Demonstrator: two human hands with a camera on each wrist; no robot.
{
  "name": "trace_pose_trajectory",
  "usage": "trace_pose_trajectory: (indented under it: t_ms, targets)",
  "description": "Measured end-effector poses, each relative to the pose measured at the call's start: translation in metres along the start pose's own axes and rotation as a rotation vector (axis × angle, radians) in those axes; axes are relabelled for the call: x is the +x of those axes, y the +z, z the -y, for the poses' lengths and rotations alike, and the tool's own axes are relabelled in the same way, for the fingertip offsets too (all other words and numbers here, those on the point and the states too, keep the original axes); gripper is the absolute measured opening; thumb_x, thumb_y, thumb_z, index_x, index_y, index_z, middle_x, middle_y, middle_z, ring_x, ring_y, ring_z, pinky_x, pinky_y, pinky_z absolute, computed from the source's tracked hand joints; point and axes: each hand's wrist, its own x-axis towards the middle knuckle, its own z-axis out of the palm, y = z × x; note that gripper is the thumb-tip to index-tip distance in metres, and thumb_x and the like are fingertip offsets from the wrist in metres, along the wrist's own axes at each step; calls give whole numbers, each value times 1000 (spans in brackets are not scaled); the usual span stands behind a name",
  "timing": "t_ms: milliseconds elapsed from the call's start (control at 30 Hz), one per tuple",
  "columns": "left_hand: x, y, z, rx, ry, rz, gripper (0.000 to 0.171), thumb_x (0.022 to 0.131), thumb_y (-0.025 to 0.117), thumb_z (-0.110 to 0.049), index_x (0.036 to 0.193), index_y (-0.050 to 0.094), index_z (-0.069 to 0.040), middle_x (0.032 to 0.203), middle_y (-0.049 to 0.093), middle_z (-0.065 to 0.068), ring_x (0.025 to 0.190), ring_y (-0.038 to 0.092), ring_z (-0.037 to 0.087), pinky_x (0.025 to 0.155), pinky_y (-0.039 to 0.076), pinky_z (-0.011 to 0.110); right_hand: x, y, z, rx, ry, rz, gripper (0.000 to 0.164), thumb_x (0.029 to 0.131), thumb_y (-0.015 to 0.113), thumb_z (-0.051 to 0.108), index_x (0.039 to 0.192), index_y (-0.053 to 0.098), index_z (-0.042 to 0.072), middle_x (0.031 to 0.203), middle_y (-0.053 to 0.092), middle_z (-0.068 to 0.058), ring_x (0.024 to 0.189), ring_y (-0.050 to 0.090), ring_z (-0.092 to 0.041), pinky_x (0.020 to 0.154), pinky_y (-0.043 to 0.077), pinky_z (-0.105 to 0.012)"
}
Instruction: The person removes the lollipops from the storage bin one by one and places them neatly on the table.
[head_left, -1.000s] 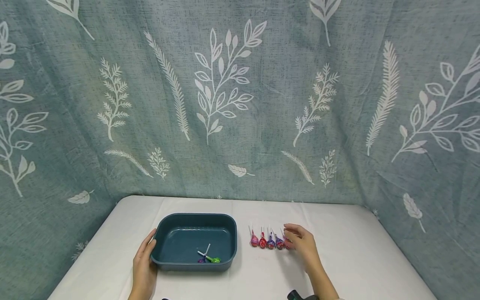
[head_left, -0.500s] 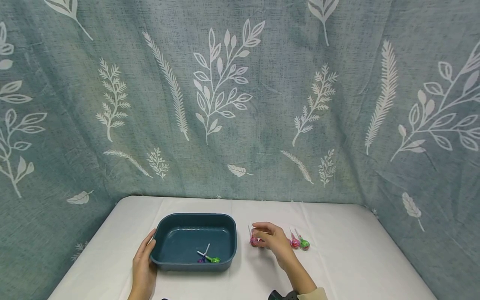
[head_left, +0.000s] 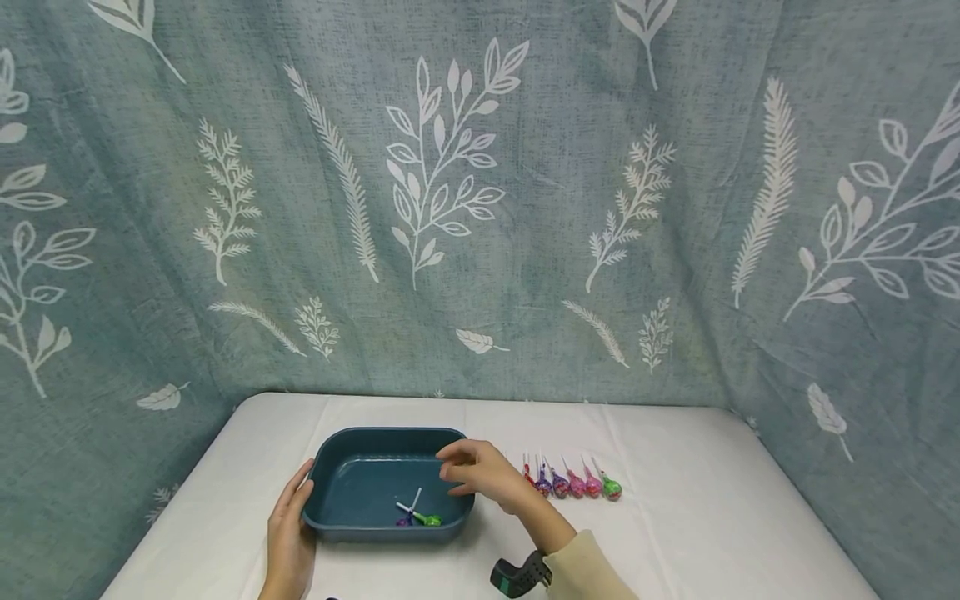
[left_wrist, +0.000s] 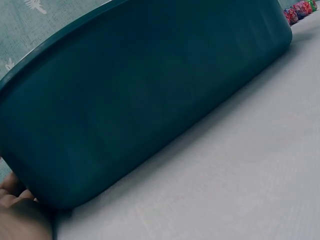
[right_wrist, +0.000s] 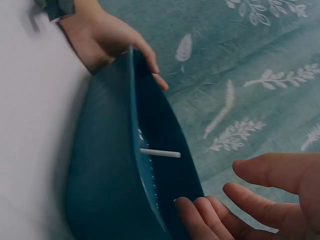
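Observation:
A dark teal rectangular box [head_left: 387, 533] stands on the white-covered table. My left hand [head_left: 288, 525] rests against its left outer wall, fingers extended along the side. Inside, near the front wall, lie a green lollipop [head_left: 429, 520] and a purple lollipop [head_left: 403, 522] with crossed sticks. Over the right rim hovers my right hand [head_left: 480, 475], its thumb and fingers apart and nothing seen between them. Behind it to the right lie several wrapped lollipops in a row, from a blue lollipop [head_left: 543, 487] to a green lollipop [head_left: 612, 489]; my hand hides the row's left end.
The white table [head_left: 712, 517] extends to the right of the row. A patterned teal curtain [head_left: 480, 333] hangs behind and at both sides. On my right wrist sits a black device [head_left: 517, 577].
My right hand has swept left, from over the lollipop row to the box's right rim, uncovering the row's right part. The left hand, the box and the two lollipops in it stay put.

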Motion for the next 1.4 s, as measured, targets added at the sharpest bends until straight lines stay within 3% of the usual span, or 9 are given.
trace_pose_trajectory:
  t_ms: [133,367,633,733,867,1100,1400]
  targets:
    - [0,0,0,17,4,-1,63,96,56,-44,150,36,-19,157,27,-2,142,26,17,113,22,40,8,10,1,-95,22,23,25,92,62,3,116,61,-4,95,58,-11,97,61,-39,74,57,-43]
    - [0,0,0,8,3,16,61,96,56,-43,149,37,-20,157,27,-2,141,27,17,113,23,40,13,24,10,-395,66,93,26,88,65,1,113,63,-5,89,59,-8,80,63,-30,65,57,-43]
    - [0,-1,0,18,4,16,64,96,56,-45,150,35,-19,158,24,-2,143,24,18,114,22,40,17,36,8,-588,90,117,27,83,68,-3,110,65,-2,76,60,-3,60,58,-18,52,50,-28]
    - [0,0,0,25,5,10,65,96,56,-45,151,34,-18,158,24,-1,143,23,18,113,21,40,17,41,5,-710,76,101,28,79,72,0,107,66,0,71,56,0,58,52,-12,52,44,-23]
    - [0,0,1,33,7,3,66,96,56,-46,151,34,-18,158,24,-1,143,24,19,113,22,41,20,47,3,-872,49,75,29,74,76,3,102,68,4,75,56,3,66,48,-8,59,44,-22]
    - [1,0,1,32,9,4,66,95,56,-47,151,35,-19,158,24,-2,143,24,18,113,22,40,23,54,-2,-941,66,37,32,73,76,1,103,69,4,86,62,-3,72,50,-12,62,47,-25]
    - [1,-1,1,27,5,8,64,96,56,-45,150,35,-19,157,25,-2,143,24,18,113,22,40,19,60,-5,-952,6,-7,29,69,72,-5,96,70,7,71,57,2,62,47,-10,53,41,-22]
